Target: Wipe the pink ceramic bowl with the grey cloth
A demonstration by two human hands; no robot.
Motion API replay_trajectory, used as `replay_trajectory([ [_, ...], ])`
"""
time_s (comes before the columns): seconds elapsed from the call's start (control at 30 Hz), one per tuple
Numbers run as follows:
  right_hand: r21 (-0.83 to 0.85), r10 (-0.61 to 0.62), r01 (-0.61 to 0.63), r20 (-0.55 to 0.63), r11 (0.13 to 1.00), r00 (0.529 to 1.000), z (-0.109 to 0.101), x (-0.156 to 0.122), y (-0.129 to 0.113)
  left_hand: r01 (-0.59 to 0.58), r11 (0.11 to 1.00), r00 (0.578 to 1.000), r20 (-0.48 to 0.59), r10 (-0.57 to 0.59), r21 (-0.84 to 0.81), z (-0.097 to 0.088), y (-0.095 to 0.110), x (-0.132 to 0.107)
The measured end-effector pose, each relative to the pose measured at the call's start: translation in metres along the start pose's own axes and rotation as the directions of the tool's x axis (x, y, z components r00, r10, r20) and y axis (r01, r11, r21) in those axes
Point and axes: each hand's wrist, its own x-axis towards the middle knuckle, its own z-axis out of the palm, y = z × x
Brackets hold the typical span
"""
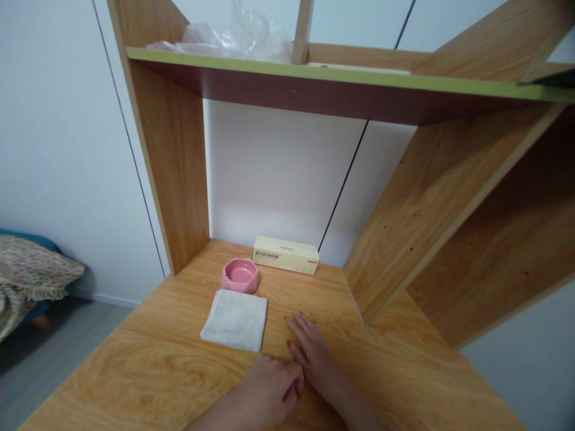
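Observation:
My left hand is curled into a fist at the front of the wooden desk, with nothing seen in it. Right beside it, my right hand lies flat on the desktop, fingers stretched forward and holding nothing. Just beyond my left hand is a folded white cloth, lying flat. Behind the cloth stands a pink faceted bowl; its inside looks bare. A long cream box with printed lettering sits farther back, near the wall.
A wooden shelf with a green edge spans above the desk, carrying crumpled clear plastic. Upright panels flank the desk, the right one slanting toward me. At left, a woven throw covers blue furniture.

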Motion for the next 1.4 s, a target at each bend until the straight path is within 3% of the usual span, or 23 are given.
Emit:
replay_trajectory([
  [0.5, -0.005, 0.026, -0.026, 0.059, 1.000, 0.998, -0.0060, 0.0009, -0.0048, -0.007, 1.000, 0.999, -0.047, 0.006, -0.001, 0.0001, 0.0009, -0.0004],
  [1.4, 0.032, -0.007, 0.007, -0.006, 0.999, 1.000, 0.0010, -0.0001, 0.0014, -0.013, 1.000, 0.997, -0.079, 0.012, -0.022, 0.0048, -0.0027, 0.0003],
])
